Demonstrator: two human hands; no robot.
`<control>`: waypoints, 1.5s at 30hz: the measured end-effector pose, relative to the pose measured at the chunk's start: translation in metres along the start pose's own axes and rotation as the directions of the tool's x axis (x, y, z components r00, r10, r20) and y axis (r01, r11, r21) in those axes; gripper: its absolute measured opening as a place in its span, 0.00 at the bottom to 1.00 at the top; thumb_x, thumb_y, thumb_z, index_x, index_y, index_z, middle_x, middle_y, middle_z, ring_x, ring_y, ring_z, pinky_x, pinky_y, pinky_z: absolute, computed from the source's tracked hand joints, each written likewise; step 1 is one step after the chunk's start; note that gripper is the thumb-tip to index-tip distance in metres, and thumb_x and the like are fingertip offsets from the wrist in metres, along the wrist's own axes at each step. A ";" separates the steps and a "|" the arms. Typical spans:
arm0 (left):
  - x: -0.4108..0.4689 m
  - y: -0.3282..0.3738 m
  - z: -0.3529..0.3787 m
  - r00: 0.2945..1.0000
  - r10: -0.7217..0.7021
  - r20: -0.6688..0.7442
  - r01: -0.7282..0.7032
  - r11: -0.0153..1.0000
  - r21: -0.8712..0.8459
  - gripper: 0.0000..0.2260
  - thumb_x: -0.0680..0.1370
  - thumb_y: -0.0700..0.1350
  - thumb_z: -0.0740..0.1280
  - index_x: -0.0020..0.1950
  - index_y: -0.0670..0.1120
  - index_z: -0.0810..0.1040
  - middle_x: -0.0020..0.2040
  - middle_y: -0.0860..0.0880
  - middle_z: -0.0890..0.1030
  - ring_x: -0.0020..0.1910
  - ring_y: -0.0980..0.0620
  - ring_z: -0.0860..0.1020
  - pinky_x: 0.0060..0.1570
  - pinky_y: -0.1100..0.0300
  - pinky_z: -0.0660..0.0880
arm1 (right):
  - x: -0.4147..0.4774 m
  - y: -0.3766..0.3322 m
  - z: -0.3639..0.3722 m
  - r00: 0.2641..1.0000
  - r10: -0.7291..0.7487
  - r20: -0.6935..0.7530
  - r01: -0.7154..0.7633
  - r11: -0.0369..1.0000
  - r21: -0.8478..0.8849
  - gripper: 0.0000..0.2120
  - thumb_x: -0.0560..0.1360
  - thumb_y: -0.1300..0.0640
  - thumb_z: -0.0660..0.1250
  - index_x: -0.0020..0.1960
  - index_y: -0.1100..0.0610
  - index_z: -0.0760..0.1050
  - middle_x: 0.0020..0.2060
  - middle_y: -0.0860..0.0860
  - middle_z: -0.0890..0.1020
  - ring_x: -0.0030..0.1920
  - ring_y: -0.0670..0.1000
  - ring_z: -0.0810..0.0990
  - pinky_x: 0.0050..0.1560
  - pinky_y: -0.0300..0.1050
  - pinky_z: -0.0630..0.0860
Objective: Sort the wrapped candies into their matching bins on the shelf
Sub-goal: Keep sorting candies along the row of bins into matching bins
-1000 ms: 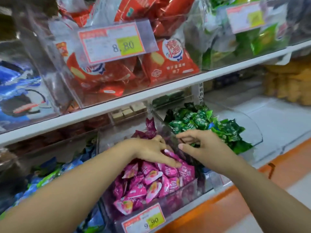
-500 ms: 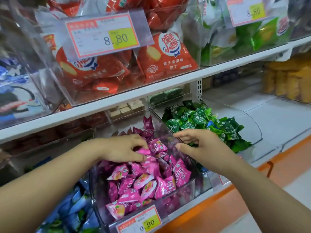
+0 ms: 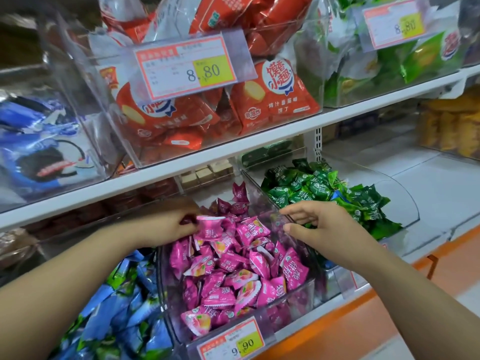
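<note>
- Blue candies lay in the bin at 8 o'clock.
- The left hand pinched a pink candy over the 12 o'clock end of the pink pile.
- The right hand hung relaxed, holding nothing, with green candies at its 12 o'clock.

Your left hand palm down, fingertips pinching a pink wrapped candy, your right hand with fingers loosely extended, both forearms outstretched

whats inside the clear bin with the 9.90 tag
The bin holds a heap of pink candies, darker maroon ones at the back. The left hand pinches one pink candy on top. Lower layers and the floor are covered.
</note>
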State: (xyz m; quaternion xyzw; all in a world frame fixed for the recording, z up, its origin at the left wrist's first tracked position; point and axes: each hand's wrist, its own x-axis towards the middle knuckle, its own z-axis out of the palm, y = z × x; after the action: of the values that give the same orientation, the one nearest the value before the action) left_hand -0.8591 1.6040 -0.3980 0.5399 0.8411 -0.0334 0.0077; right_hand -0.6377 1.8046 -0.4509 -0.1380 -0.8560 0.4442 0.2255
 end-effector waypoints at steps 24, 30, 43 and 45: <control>0.088 0.082 0.006 0.782 -0.086 0.617 0.231 0.960 -0.159 0.41 0.72 0.70 0.54 0.78 0.49 0.51 0.79 0.49 0.50 0.77 0.49 0.50 0.74 0.49 0.48 | 0.018 0.006 0.008 0.994 0.046 -0.095 -0.036 0.994 0.104 0.05 0.72 0.56 0.72 0.47 0.50 0.79 0.29 0.42 0.77 0.30 0.36 0.75 0.39 0.35 0.73; 0.081 0.094 0.004 0.773 -0.079 0.630 0.158 0.985 -0.069 0.34 0.76 0.68 0.52 0.77 0.49 0.59 0.78 0.49 0.56 0.77 0.49 0.54 0.73 0.51 0.51 | 0.017 0.004 0.009 0.993 0.062 -0.099 -0.051 0.992 0.112 0.05 0.72 0.58 0.71 0.46 0.50 0.79 0.29 0.43 0.78 0.30 0.38 0.76 0.40 0.37 0.76; 0.028 0.085 -0.003 0.752 -0.034 0.659 0.072 0.997 -0.031 0.43 0.66 0.76 0.54 0.77 0.62 0.44 0.79 0.56 0.45 0.77 0.53 0.45 0.74 0.49 0.47 | 0.015 0.004 0.007 0.995 0.065 -0.078 -0.055 0.991 0.124 0.06 0.73 0.57 0.71 0.49 0.50 0.79 0.31 0.43 0.80 0.32 0.36 0.76 0.40 0.32 0.74; 0.024 0.085 -0.002 0.763 -0.022 0.646 0.051 0.998 -0.026 0.43 0.67 0.75 0.56 0.77 0.63 0.44 0.79 0.56 0.47 0.77 0.52 0.46 0.74 0.49 0.49 | 0.014 0.003 0.007 0.995 0.066 -0.079 -0.055 0.990 0.129 0.06 0.72 0.57 0.71 0.49 0.50 0.79 0.32 0.44 0.80 0.32 0.36 0.77 0.40 0.32 0.74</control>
State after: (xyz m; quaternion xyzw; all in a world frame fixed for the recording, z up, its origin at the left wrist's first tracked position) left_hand -0.7915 1.6616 -0.4011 0.4787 0.7980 -0.1993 0.3071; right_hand -0.6535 1.8076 -0.4534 -0.1678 -0.8116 0.4980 0.2554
